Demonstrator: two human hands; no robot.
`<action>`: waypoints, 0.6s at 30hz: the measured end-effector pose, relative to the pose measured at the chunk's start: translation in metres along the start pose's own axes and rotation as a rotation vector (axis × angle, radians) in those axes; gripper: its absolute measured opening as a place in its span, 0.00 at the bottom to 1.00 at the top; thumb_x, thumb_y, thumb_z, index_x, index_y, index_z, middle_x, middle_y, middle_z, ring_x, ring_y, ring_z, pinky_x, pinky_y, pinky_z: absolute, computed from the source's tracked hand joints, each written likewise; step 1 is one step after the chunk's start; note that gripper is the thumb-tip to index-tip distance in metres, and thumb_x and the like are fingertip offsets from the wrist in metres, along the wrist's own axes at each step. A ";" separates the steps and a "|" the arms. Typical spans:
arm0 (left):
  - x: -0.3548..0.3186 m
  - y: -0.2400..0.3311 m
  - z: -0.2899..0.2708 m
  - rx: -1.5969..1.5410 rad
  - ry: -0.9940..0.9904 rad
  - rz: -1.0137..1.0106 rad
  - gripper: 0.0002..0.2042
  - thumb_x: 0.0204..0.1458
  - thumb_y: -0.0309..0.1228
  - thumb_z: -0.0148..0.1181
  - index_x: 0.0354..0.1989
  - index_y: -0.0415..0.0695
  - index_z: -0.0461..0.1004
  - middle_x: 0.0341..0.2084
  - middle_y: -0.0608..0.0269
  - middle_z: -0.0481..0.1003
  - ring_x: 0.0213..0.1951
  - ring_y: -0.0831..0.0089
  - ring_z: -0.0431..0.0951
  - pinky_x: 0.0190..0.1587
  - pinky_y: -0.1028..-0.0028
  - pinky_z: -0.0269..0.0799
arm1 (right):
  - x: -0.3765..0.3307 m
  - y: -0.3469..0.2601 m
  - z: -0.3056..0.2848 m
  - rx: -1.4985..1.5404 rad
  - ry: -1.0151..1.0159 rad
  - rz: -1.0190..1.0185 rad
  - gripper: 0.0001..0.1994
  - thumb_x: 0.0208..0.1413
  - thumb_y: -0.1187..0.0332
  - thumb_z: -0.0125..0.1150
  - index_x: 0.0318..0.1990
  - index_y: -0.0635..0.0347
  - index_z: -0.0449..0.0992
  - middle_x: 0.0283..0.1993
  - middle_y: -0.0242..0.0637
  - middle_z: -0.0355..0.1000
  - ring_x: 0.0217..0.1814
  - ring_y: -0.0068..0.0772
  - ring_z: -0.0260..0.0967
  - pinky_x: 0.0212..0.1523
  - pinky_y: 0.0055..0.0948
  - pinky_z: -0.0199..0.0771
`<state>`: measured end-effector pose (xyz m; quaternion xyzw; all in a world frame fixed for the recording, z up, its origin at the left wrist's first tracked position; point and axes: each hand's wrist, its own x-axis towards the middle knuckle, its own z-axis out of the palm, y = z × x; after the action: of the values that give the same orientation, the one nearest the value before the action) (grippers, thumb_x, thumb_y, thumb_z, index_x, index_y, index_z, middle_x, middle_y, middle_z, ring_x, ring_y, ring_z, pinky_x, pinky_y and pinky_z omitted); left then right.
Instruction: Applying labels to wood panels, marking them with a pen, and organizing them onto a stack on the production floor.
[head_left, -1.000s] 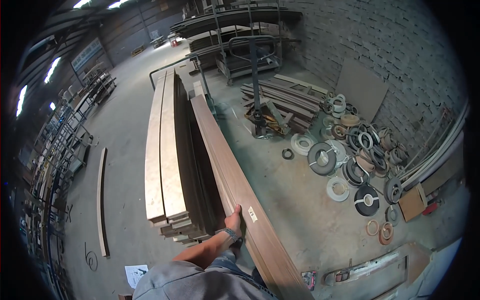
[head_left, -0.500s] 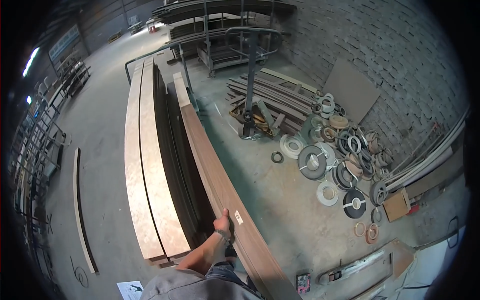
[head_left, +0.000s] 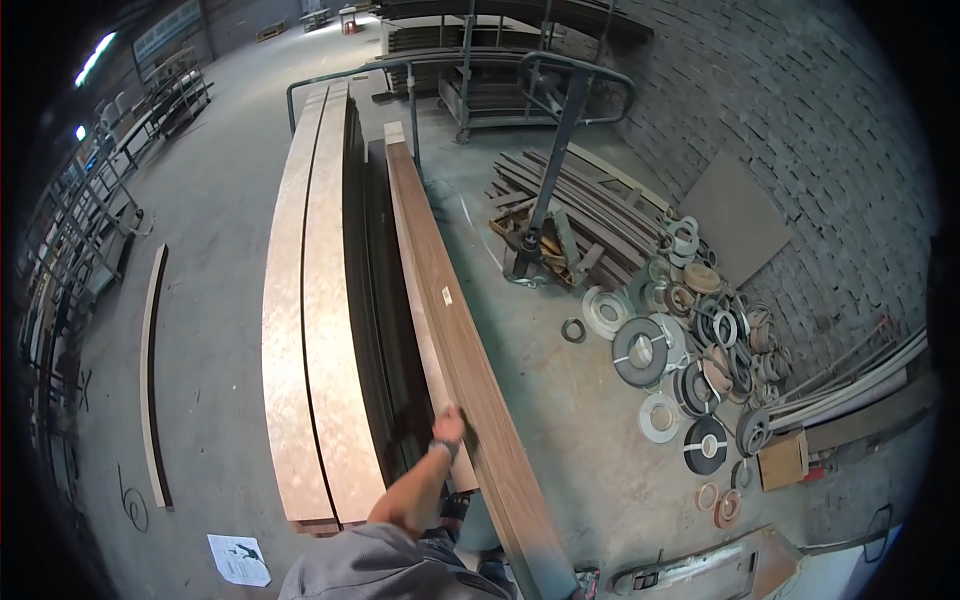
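Note:
A long brown wood-grain board [head_left: 475,360] with a small pale label runs from the lower edge of the view toward the far metal frame. My left hand [head_left: 449,425], a dark band at its wrist, is closed at the board's left edge, fingers curled and partly hidden. Beneath the board, a lighter strip of another board [head_left: 422,345] shows along its left side. To the left of my hand stands a stack of long boards [head_left: 325,350] with two pale upper faces and a dark side. My right hand is not visible.
A metal rail [head_left: 350,72] stands at the stack's far end. Right of the board are a cart handle [head_left: 565,140], piled strips [head_left: 590,210] and coiled edging rolls [head_left: 640,350] by a brick wall. A single strip [head_left: 152,380] and a paper sheet [head_left: 238,560] lie on the left floor.
The brown board has slid away from me, its far end now close to the end of the board beneath. Its label is now well beyond my left hand. The view has shifted too.

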<state>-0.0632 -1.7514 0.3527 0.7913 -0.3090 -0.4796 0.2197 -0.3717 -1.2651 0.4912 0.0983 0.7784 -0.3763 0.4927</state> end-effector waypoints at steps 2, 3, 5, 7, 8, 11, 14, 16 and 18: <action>-0.058 -0.017 0.025 0.065 0.032 0.126 0.32 0.63 0.55 0.36 0.67 0.46 0.62 0.54 0.38 0.72 0.57 0.42 0.72 0.60 0.54 0.67 | 0.046 0.008 0.044 0.205 -0.285 0.006 0.23 0.65 0.48 0.52 0.30 0.58 0.80 0.25 0.41 0.73 0.26 0.44 0.68 0.30 0.40 0.73; -0.087 -0.015 0.033 -0.004 0.018 0.124 0.30 0.63 0.51 0.41 0.69 0.47 0.59 0.54 0.36 0.72 0.58 0.43 0.71 0.61 0.55 0.67 | 0.069 0.011 0.065 0.313 -0.421 0.004 0.24 0.66 0.47 0.51 0.29 0.57 0.81 0.22 0.41 0.72 0.22 0.45 0.67 0.26 0.40 0.73; -0.105 -0.007 0.048 -0.056 -0.011 0.126 0.30 0.62 0.46 0.48 0.70 0.47 0.58 0.54 0.38 0.73 0.58 0.45 0.72 0.60 0.58 0.68 | 0.143 0.032 0.101 0.357 -0.374 -0.058 0.23 0.67 0.47 0.48 0.33 0.55 0.81 0.22 0.39 0.72 0.20 0.43 0.64 0.24 0.40 0.72; -0.055 -0.023 0.043 -0.203 0.021 0.184 0.30 0.60 0.43 0.53 0.70 0.47 0.58 0.54 0.40 0.74 0.58 0.47 0.73 0.59 0.60 0.68 | 0.148 0.015 0.149 0.272 -0.240 -0.077 0.23 0.68 0.47 0.47 0.38 0.54 0.81 0.25 0.38 0.72 0.23 0.39 0.64 0.26 0.39 0.72; -0.021 -0.031 0.030 -0.270 0.065 0.181 0.31 0.59 0.43 0.55 0.70 0.48 0.58 0.53 0.41 0.74 0.58 0.49 0.74 0.59 0.62 0.69 | 0.117 -0.015 0.180 0.159 -0.220 -0.021 0.27 0.66 0.43 0.47 0.51 0.62 0.71 0.41 0.47 0.71 0.38 0.48 0.69 0.39 0.48 0.73; 0.023 -0.002 0.028 -0.309 0.087 0.188 0.29 0.59 0.42 0.55 0.68 0.47 0.62 0.54 0.42 0.74 0.57 0.51 0.74 0.59 0.62 0.69 | 0.078 -0.068 0.250 0.069 -0.243 0.043 0.37 0.64 0.40 0.47 0.64 0.68 0.57 0.57 0.56 0.69 0.53 0.61 0.73 0.50 0.62 0.76; 0.061 0.016 0.001 -0.300 0.090 0.206 0.29 0.59 0.43 0.56 0.68 0.50 0.62 0.54 0.46 0.75 0.57 0.52 0.75 0.58 0.62 0.69 | 0.075 -0.083 0.291 0.060 -0.385 0.073 0.37 0.64 0.41 0.48 0.65 0.65 0.54 0.59 0.58 0.66 0.54 0.63 0.73 0.48 0.66 0.77; 0.083 0.014 -0.029 -0.352 0.109 0.238 0.29 0.58 0.44 0.57 0.67 0.47 0.63 0.53 0.47 0.76 0.57 0.52 0.75 0.58 0.62 0.70 | 0.068 -0.084 0.315 0.051 -0.492 0.054 0.38 0.63 0.40 0.49 0.67 0.65 0.53 0.61 0.60 0.64 0.57 0.63 0.71 0.48 0.64 0.77; 0.047 0.059 -0.016 -0.161 0.015 0.237 0.30 0.56 0.46 0.60 0.65 0.43 0.66 0.52 0.44 0.76 0.57 0.51 0.74 0.58 0.62 0.70 | 0.104 -0.090 0.314 -0.057 -0.407 0.085 0.40 0.63 0.39 0.49 0.68 0.64 0.51 0.62 0.59 0.63 0.56 0.62 0.71 0.48 0.63 0.78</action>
<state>-0.0486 -1.8258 0.3684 0.7327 -0.3591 -0.4675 0.3400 -0.2531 -1.5649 0.3756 0.0388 0.6681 -0.3454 0.6579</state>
